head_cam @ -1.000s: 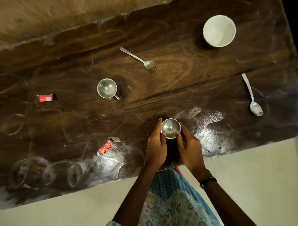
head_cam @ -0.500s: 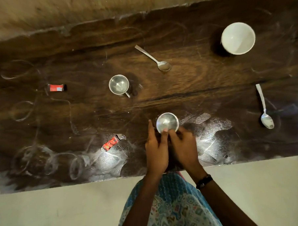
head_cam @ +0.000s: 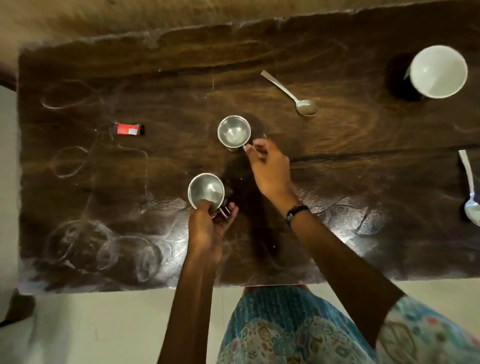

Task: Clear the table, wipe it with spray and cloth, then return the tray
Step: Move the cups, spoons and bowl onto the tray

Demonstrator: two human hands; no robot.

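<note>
My left hand point(head_cam: 208, 227) grips a small steel cup point(head_cam: 205, 189) just above the dark wooden table point(head_cam: 369, 148), thumb over its near rim. A speck of red shows in that palm under the cup. My right hand point(head_cam: 271, 169) reaches forward, and its fingertips pinch the handle of a second steel cup point(head_cam: 233, 132) standing at the table's middle. A white mug point(head_cam: 437, 71) stands at the far right. One spoon point(head_cam: 292, 94) lies behind the cups and another spoon point(head_cam: 471, 191) lies at the right edge. A red wrapper point(head_cam: 128, 129) lies on the left.
White ring marks and smears cover the table's front left and front middle. A pale floor runs along the near edge, where my patterned clothing shows. A wall borders the far edge of the table.
My left hand has carried the near cup leftward. My right hand has let go of it and reached forward to the second cup's handle. The red wrapper near the front edge is gone from the table.
</note>
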